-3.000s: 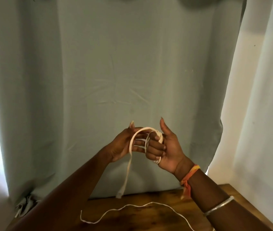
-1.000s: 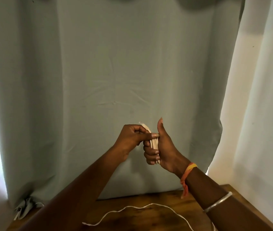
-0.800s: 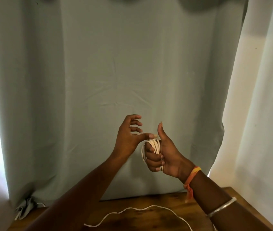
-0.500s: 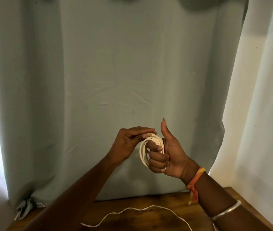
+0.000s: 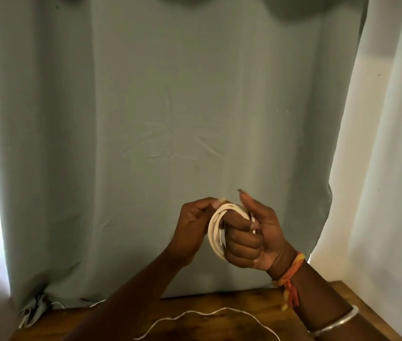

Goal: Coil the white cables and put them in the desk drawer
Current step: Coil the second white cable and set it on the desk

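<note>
From my feed, both forearms reach up from the lower edge and meet in front of the grey-green curtain (image 5: 170, 119), raised well above the bench (image 5: 342, 299). The right hand (image 5: 251, 239) is turned palm toward me, thumb raised and tilted inward, its four fingers curled tight into the palm. The coiled white cable (image 5: 216, 230) is looped around those fingers in several turns, so this hand grips the coil from inside. The left hand (image 5: 192, 225) sits just beside it with its back to me, wrist bent, fingers curled, and thumb and forefinger pinching the top of the loops where they cross over the right knuckles. An orange thread band (image 5: 290, 274) and a silver bangle (image 5: 335, 323) circle the right forearm. Below, a loose white cable (image 5: 204, 313) lies in a wavy arc on the wooden bench, apart from both hands. I see no drawer from here.
</note>
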{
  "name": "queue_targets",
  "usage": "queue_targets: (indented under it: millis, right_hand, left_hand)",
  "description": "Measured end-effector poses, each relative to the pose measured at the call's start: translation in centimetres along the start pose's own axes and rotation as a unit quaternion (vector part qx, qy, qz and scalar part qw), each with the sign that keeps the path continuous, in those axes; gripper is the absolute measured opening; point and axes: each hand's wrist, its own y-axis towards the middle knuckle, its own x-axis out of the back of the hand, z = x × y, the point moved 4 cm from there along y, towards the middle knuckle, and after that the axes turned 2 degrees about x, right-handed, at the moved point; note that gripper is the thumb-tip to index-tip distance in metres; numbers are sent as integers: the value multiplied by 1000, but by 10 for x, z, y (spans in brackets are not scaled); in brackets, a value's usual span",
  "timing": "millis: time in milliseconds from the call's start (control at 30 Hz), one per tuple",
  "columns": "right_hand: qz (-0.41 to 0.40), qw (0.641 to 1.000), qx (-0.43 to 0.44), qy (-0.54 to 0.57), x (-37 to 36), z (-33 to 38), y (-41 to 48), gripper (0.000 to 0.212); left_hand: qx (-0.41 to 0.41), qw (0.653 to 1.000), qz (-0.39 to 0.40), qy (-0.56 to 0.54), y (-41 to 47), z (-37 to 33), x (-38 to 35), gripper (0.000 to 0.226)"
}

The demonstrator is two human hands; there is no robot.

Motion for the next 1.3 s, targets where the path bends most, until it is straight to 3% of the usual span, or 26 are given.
queue_targets:
  millis: [100,200,300,433,667,867,1000,1067,1200,1300]
  right_hand:
    - [-2,1000,12,19,5,6,-7,65]
    - [-15,999,23,27,11,11,-12,68]
    - [-45,999,8,17,22,7,-13,67]
    - [-57,998,-17,-17,33,5,-15,49]
    - [-148,978,-42,-140,42,6,-19,38]
    - [-220,929,-53,-292,32,13,-16,42]
    - [-233,901,-73,-358,24,19,-17,27]
    - [-282,881,-79,-372,29,24,-21,16]
    - [-415,802,-64,-424,45,33,-29,28]
    - [-499,716,-27,-487,42,35,-29,41]
  left_hand:
    - [76,992,78,-70,-7,-1,-1,35]
    - [30,982,176,53,-7,-7,-2,30]
    - [22,976,150,155,1,-7,-5,38]
    - [-10,964,127,234,3,-2,-12,38]
    - [10,972,106,211,5,11,-9,35]
    - [50,983,73,163,4,15,0,33]
    - [49,984,88,148,0,13,1,22]
    - [47,981,81,168,2,15,5,19]
    - [39,977,57,204,6,19,12,21]
    - [63,978,35,197,7,21,9,25]
